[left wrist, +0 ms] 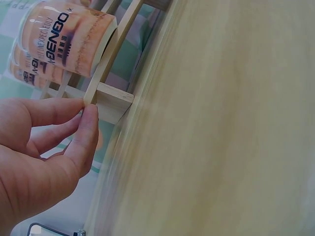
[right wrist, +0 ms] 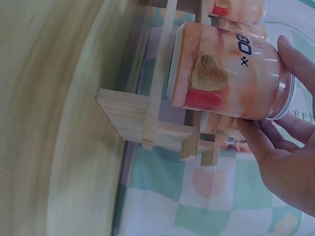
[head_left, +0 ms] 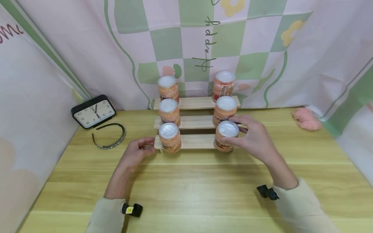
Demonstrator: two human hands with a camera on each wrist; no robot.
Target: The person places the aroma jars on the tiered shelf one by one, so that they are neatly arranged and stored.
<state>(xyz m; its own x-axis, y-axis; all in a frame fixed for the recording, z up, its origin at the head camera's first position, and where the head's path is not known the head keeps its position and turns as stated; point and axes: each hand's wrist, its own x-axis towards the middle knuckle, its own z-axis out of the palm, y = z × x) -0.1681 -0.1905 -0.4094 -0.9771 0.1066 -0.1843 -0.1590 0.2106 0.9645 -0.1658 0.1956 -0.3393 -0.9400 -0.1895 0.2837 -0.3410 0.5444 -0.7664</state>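
Note:
A stepped wooden rack (head_left: 198, 141) of three slats stands against the cloth backdrop, with a peach-coloured can at both ends of every slat. My right hand (head_left: 256, 137) holds the front right can (head_left: 223, 142) near its silvery lid, thumb on one side and fingers on the other. In the right wrist view this can (right wrist: 221, 73) sits at the lowest slat, upright on the rack. My left hand (head_left: 139, 151) pinches the left end of the lowest slat between thumb and fingertips, seen closely in the left wrist view (left wrist: 54, 142). Beside it stands the front left can (head_left: 170, 140).
Behind are the middle left can (head_left: 169, 113), middle right can (head_left: 224, 113), back left can (head_left: 168, 89) and back right can (head_left: 223, 85). A black-framed clock (head_left: 94, 111) and a dark headband (head_left: 120, 139) lie to the left. A pink fluffy item (head_left: 306, 118) lies at the far right.

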